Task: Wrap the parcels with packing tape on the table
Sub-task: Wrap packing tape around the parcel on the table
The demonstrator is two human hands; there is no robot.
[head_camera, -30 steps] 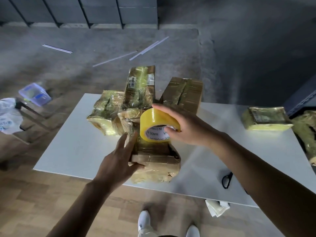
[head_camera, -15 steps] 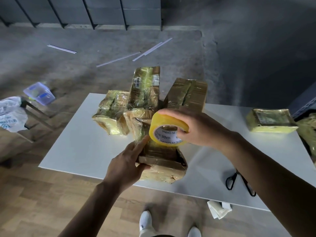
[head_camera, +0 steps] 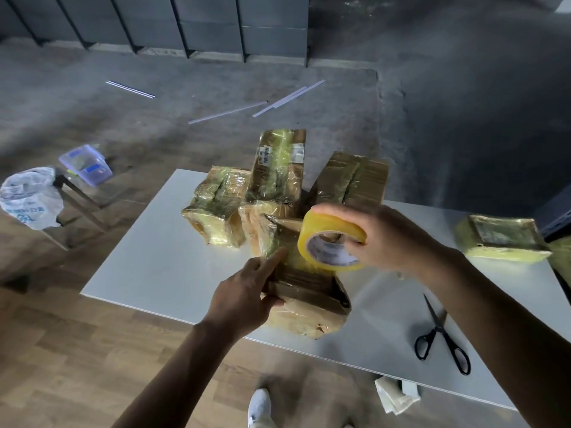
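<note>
A brown cardboard parcel point(head_camera: 306, 291) stands at the near edge of the white table point(head_camera: 148, 251). My left hand point(head_camera: 247, 288) holds its left side, thumb at the lower edge and fingers laid up along the side. My right hand point(head_camera: 389, 239) grips a roll of yellow packing tape point(head_camera: 332, 239) above the parcel's top right. Several tape-wrapped parcels point(head_camera: 278, 171) are heaped behind it. One more wrapped parcel point(head_camera: 500, 239) lies at the table's right side.
Black scissors point(head_camera: 441, 335) lie on the table near its front right edge. A folded paper scrap point(head_camera: 395, 393) lies on the floor under that edge. On the left stand a stool with a white plastic bag point(head_camera: 29, 199) and a clear plastic box point(head_camera: 86, 163).
My right hand has carried the tape roll to the right, off the parcel's top centre. My left hand stays on the parcel's left side. The view has shifted left, showing the scissors fully.
</note>
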